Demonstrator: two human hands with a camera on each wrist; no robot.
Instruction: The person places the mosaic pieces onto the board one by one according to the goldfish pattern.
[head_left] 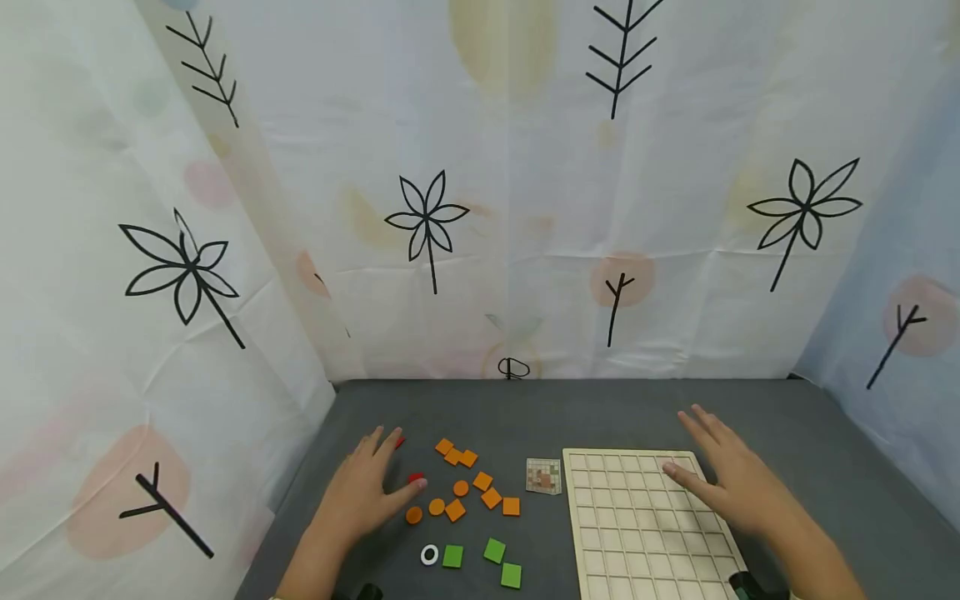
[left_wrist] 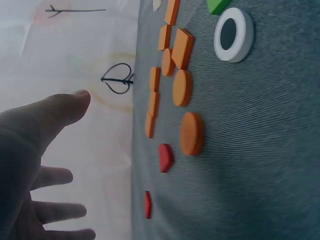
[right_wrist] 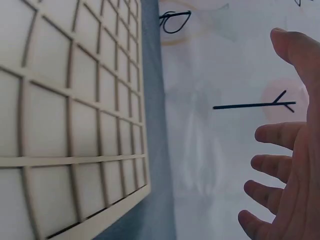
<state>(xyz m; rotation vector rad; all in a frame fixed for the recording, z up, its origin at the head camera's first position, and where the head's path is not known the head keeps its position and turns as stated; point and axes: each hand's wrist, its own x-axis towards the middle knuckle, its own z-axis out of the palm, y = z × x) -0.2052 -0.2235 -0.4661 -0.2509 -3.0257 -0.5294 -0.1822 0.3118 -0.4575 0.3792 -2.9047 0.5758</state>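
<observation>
My left hand (head_left: 362,490) hovers over the left of the table with its fingers spread, holding nothing. Partly behind it lie red pieces (head_left: 416,477), whose full shape is hidden in the head view; two show in the left wrist view. Close to its thumb are several orange square tiles (head_left: 482,481) and orange discs (head_left: 437,507). On the right, my right hand (head_left: 738,483) hangs above the edge of a pale wooden grid board (head_left: 637,533), fingers extended and nothing in them. The board's visible cells hold no pieces.
A small card with a coloured grid pattern (head_left: 543,476) lies at the board's left side. Nearer me are three green square tiles (head_left: 453,557) and a white ring (head_left: 429,555). A patterned cloth (head_left: 510,275) hangs behind and beside the grey table (head_left: 525,408).
</observation>
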